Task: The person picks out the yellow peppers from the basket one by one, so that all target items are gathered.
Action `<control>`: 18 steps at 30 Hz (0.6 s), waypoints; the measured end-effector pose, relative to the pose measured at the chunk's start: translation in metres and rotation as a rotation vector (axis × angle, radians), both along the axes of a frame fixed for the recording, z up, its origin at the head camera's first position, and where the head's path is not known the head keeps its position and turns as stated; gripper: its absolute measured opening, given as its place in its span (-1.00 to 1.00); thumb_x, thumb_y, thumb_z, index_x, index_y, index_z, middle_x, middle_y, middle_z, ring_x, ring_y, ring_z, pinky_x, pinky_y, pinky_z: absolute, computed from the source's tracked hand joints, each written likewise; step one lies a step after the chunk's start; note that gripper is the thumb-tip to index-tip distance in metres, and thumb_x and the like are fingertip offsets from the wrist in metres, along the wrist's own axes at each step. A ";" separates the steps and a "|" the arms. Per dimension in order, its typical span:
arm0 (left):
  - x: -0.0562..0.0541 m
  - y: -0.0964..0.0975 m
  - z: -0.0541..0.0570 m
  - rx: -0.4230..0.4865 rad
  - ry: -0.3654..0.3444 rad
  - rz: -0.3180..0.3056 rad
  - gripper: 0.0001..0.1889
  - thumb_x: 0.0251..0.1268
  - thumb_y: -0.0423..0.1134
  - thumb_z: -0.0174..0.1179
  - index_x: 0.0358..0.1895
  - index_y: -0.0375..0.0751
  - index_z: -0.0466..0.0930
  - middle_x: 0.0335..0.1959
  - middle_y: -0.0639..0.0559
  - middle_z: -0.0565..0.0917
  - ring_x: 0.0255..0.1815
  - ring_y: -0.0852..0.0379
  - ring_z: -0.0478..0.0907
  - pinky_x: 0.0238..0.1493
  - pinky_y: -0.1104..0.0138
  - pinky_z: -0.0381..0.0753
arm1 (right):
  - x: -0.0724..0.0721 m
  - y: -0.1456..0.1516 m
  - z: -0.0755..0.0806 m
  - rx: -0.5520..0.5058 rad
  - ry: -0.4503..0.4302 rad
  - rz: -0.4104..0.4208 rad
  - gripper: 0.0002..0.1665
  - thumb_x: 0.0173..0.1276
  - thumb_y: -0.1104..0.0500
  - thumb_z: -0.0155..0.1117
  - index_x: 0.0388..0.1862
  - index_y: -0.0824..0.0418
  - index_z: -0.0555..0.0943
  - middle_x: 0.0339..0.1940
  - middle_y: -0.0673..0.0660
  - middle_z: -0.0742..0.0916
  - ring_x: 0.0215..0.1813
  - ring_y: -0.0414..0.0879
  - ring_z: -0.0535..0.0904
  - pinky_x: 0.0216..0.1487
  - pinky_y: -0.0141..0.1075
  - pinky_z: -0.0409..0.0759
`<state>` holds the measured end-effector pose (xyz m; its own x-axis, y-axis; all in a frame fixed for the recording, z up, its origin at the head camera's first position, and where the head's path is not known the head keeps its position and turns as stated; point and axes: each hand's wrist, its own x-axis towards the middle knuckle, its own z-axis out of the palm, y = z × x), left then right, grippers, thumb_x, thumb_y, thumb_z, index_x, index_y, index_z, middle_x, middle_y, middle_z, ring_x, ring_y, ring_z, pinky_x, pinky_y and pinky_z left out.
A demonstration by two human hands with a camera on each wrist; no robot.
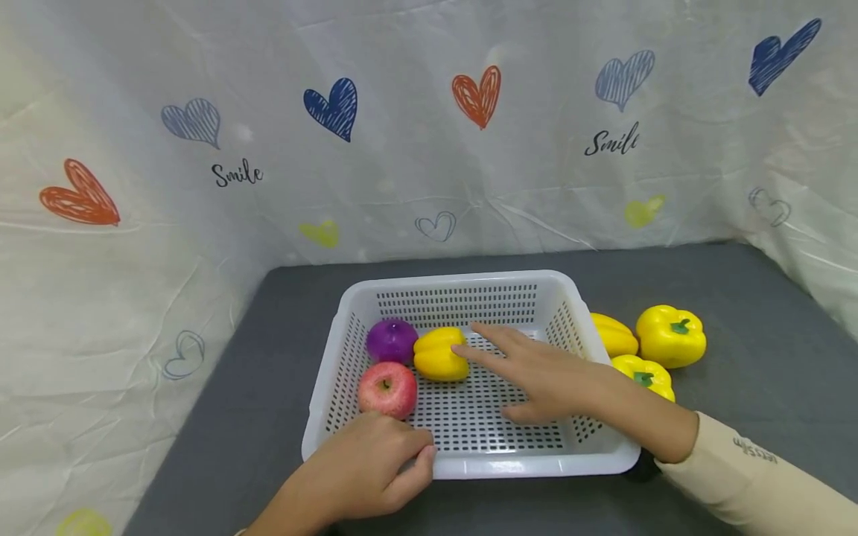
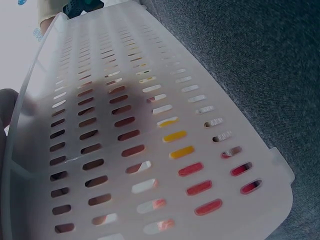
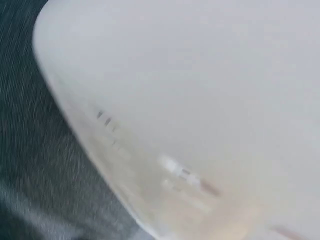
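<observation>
A white perforated plastic basket [image 1: 496, 467] stands on the grey table. My left hand [image 1: 367, 465] grips its front rim toward the left, fingers curled over beside a red apple [image 1: 387, 389]. In the left wrist view, dark finger shapes show through the slots of the basket wall [image 2: 165, 190]. My right hand [image 1: 546, 376] reaches over the right wall into the basket, fingers spread and holding nothing. Its index fingertip is right at a yellow bell pepper [image 1: 440, 354] lying on the basket floor. Left of that pepper sits a purple onion [image 1: 392, 341].
Outside the basket's right wall, yellow bell peppers [image 1: 671, 336] lie grouped on the grey table [image 1: 295, 320], partly hidden behind my right arm and the basket. A pale sheet [image 1: 402, 171] printed with hearts hangs behind and at the sides. Blur fills the right wrist view.
</observation>
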<state>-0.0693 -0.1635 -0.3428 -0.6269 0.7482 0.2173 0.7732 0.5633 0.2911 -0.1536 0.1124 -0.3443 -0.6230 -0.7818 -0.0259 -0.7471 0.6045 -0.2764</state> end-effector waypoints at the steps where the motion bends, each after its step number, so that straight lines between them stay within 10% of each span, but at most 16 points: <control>1: 0.000 0.000 0.000 0.001 -0.009 0.000 -0.63 0.34 -0.25 0.11 -0.61 0.08 0.20 -0.73 0.35 0.08 -0.74 0.45 0.00 -0.63 0.54 0.02 | -0.001 -0.001 0.000 0.001 0.007 0.007 0.14 0.19 -0.04 0.50 0.63 -0.23 0.05 0.66 0.10 0.01 0.57 0.15 0.09 0.30 0.15 0.36; 12: -0.001 0.000 0.001 -0.001 0.014 -0.003 -0.62 0.34 -0.25 0.12 -0.62 0.08 0.19 -0.73 0.35 0.07 -0.74 0.45 -0.01 -0.64 0.54 -0.01 | -0.013 -0.016 -0.005 0.030 0.058 0.048 0.09 0.20 -0.05 0.48 0.63 -0.11 0.12 0.67 0.09 -0.10 0.59 0.20 0.01 0.30 0.14 0.37; 18: 0.000 0.000 0.001 0.012 0.062 -0.014 -0.62 0.31 -0.27 0.12 -0.62 0.07 0.18 -0.72 0.35 0.08 -0.73 0.44 -0.01 -0.64 0.54 -0.02 | -0.016 -0.017 -0.004 -0.179 0.198 0.095 -0.70 0.26 0.04 0.41 -0.06 0.07 0.62 0.58 0.09 0.27 0.55 0.12 0.18 0.40 0.07 0.25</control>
